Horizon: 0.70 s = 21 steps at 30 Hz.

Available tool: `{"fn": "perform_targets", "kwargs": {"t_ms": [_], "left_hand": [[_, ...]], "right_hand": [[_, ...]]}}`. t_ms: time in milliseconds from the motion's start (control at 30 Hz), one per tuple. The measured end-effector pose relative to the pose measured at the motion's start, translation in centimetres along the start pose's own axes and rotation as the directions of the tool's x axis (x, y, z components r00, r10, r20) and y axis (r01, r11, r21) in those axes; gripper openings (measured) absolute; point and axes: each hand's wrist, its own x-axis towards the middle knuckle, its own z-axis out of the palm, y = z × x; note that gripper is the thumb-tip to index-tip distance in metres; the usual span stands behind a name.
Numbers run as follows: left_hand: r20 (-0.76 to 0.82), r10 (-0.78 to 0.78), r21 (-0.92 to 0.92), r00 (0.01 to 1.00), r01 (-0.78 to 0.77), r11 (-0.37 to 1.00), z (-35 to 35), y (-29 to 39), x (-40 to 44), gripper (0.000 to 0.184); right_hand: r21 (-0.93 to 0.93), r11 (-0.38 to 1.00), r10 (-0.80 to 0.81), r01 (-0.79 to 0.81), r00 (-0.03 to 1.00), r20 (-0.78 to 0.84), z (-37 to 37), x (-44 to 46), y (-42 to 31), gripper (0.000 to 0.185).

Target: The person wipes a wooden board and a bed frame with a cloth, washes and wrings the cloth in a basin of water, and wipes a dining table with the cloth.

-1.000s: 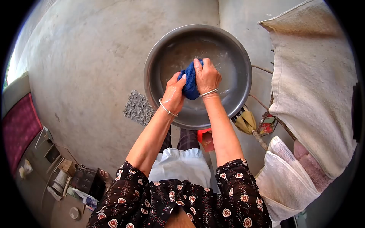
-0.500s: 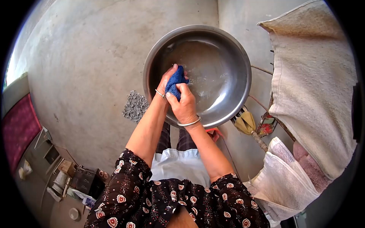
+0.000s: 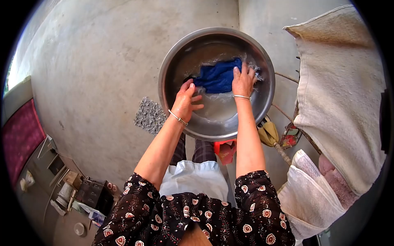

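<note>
A wet blue cloth (image 3: 219, 77) lies spread in shallow water inside a wide metal basin (image 3: 197, 129). My left hand (image 3: 185, 100) is at the cloth's left end, fingertips by its edge and the other fingers spread apart. My right hand (image 3: 244, 84) has the cloth's right end between thumb and fingers; splashing water partly hides its fingertips. Each wrist wears a silver bangle.
A rough grey patch (image 3: 150, 116) lies on the concrete floor left of the basin. Cream towels (image 3: 340, 94) hang at the right, near a yellowish cloth-like item (image 3: 268, 133). A red object (image 3: 225, 151) sits below the basin. Assorted household items (image 3: 94, 194) stand at lower left.
The blue cloth was bunched between both hands; now it is spread in the water. My hands have moved apart, the right one going right and up. Water splashes around the cloth.
</note>
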Motion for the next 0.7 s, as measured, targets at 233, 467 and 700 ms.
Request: {"fn": "perform_targets", "kwargs": {"t_ms": [233, 467, 700], "left_hand": [[0.082, 0.032, -0.296, 0.996, -0.006, 0.955, -0.5, -1.1, 5.8, 0.043], [0.102, 0.158, -0.242, 0.982, -0.13, 0.962, 1.1, 0.2, 3.2, 0.016], [0.133, 0.138, -0.043, 0.981, -0.133, 0.99, 2.1, 0.2, -0.2, 0.039]], "right_hand": [[0.718, 0.693, -0.2, -0.057, 0.942, 0.268, -2.9, -7.8, -7.5, 0.026], [0.416, 0.866, -0.277, 0.278, 0.959, -0.063, -2.4, -7.7, -10.4, 0.026], [0.134, 0.984, -0.124, 0.115, 0.99, 0.066, -1.7, -0.4, -4.0, 0.027]]}}
